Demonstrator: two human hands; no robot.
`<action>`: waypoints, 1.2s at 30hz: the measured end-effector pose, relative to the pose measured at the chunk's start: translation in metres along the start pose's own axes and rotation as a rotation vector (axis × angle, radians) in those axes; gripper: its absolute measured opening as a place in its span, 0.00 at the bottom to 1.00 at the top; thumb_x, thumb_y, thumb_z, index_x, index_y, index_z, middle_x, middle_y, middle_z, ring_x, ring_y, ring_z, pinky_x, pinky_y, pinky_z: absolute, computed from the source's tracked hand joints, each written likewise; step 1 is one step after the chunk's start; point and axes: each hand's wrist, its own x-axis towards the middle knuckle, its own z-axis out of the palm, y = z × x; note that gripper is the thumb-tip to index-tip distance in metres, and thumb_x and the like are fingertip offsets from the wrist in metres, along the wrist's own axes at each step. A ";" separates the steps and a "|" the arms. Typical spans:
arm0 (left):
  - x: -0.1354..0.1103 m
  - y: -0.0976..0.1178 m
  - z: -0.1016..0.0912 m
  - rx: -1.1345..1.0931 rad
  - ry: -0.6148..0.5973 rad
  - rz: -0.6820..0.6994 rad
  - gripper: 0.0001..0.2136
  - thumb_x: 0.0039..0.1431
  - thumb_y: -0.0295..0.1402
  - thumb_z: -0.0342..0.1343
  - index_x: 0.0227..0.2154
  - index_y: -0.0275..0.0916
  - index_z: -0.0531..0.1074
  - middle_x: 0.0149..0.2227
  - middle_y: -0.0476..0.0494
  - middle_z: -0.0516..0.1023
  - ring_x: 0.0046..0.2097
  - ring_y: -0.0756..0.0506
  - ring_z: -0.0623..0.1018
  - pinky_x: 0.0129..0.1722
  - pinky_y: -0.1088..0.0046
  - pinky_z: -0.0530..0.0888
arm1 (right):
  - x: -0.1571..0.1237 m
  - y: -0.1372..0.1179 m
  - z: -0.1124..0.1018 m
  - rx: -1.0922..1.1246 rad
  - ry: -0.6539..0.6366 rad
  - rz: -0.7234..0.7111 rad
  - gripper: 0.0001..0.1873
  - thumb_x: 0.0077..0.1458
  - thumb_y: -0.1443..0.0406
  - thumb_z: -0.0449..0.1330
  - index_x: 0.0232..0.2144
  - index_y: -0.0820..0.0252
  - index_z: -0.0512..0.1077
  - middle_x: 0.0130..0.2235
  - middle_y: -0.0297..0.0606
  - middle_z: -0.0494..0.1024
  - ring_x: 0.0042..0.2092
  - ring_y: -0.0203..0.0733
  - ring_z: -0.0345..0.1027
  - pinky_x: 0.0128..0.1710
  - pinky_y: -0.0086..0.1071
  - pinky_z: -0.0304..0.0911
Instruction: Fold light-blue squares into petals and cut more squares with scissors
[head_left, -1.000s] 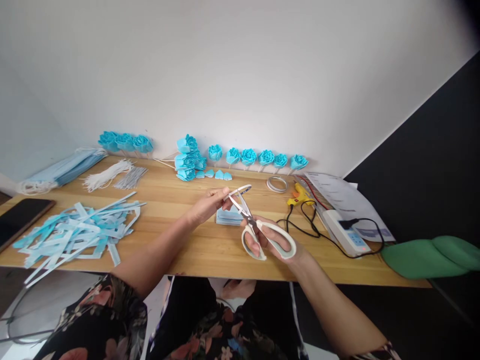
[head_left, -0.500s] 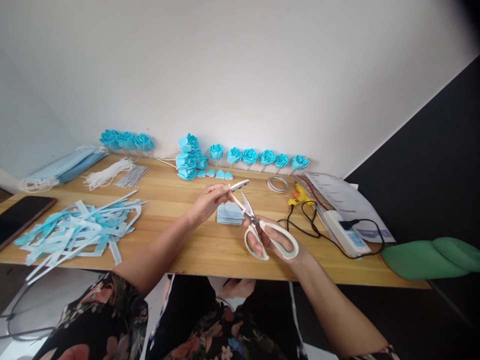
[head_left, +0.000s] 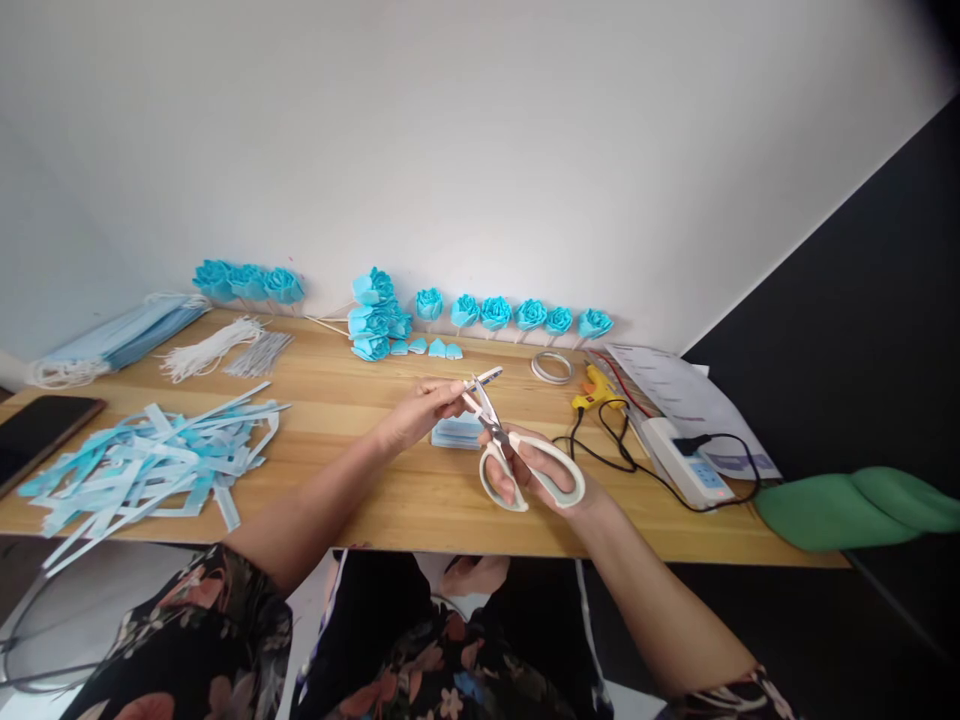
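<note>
in the head view, the person's left hand (head_left: pixel 420 415) pinches a narrow pale strip (head_left: pixel 492 375) at its fingertips, above the wooden table (head_left: pixel 405 520). the right hand (head_left: pixel 531 470) grips white-handled scissors (head_left: pixel 496 434), fingers through the loops, blades parted at the strip; i can't tell if they touch it. a blue stack (head_left: pixel 456 432) lies beneath, blue flowers (head_left: pixel 496 313) along the wall.

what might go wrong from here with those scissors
The scissors in the right hand reach close to the left hand, which pinches a narrow white piece, so a slip might nick a finger. The right arm could also snag the nearby black cord and tug the yellow glue gun.
</note>
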 end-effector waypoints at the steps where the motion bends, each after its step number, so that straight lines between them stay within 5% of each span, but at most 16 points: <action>1: 0.000 -0.001 0.000 0.023 -0.027 0.013 0.21 0.52 0.49 0.60 0.17 0.36 0.68 0.18 0.53 0.56 0.26 0.51 0.62 0.30 0.71 0.60 | 0.001 0.000 0.000 0.004 -0.003 -0.003 0.23 0.60 0.51 0.56 0.48 0.62 0.66 0.28 0.35 0.70 0.25 0.35 0.63 0.21 0.28 0.57; 7: -0.001 -0.008 -0.006 0.132 -0.075 0.037 0.25 0.54 0.50 0.58 0.14 0.36 0.60 0.19 0.51 0.59 0.26 0.51 0.61 0.30 0.71 0.57 | 0.008 0.000 0.004 0.034 0.012 0.000 0.24 0.57 0.50 0.58 0.49 0.59 0.66 0.27 0.34 0.69 0.24 0.37 0.62 0.21 0.30 0.56; 18: -0.005 -0.002 -0.005 0.215 -0.094 0.064 0.22 0.54 0.48 0.57 0.15 0.36 0.65 0.20 0.50 0.61 0.27 0.50 0.62 0.31 0.71 0.58 | 0.013 0.002 0.005 0.161 0.028 0.030 0.25 0.54 0.48 0.60 0.44 0.61 0.70 0.24 0.31 0.68 0.21 0.32 0.57 0.19 0.27 0.55; 29: -0.006 0.003 -0.001 0.179 -0.161 0.069 0.14 0.60 0.41 0.55 0.29 0.35 0.76 0.29 0.43 0.74 0.36 0.46 0.72 0.42 0.68 0.67 | 0.009 0.005 0.000 0.209 0.098 0.038 0.22 0.56 0.50 0.60 0.44 0.60 0.71 0.22 0.29 0.66 0.19 0.29 0.50 0.15 0.25 0.48; 32: -0.006 0.003 -0.001 0.184 -0.162 0.025 0.15 0.59 0.43 0.56 0.30 0.34 0.77 0.29 0.43 0.76 0.33 0.47 0.73 0.38 0.70 0.68 | 0.009 0.007 0.003 0.175 0.107 0.043 0.24 0.56 0.49 0.60 0.44 0.61 0.72 0.22 0.29 0.65 0.18 0.28 0.48 0.15 0.24 0.48; 36: -0.004 0.001 -0.002 0.145 -0.016 -0.011 0.15 0.56 0.43 0.59 0.36 0.34 0.78 0.25 0.48 0.72 0.25 0.52 0.68 0.27 0.75 0.63 | 0.008 0.012 0.013 0.076 0.022 0.061 0.25 0.54 0.51 0.63 0.45 0.64 0.71 0.23 0.31 0.68 0.18 0.27 0.51 0.15 0.23 0.48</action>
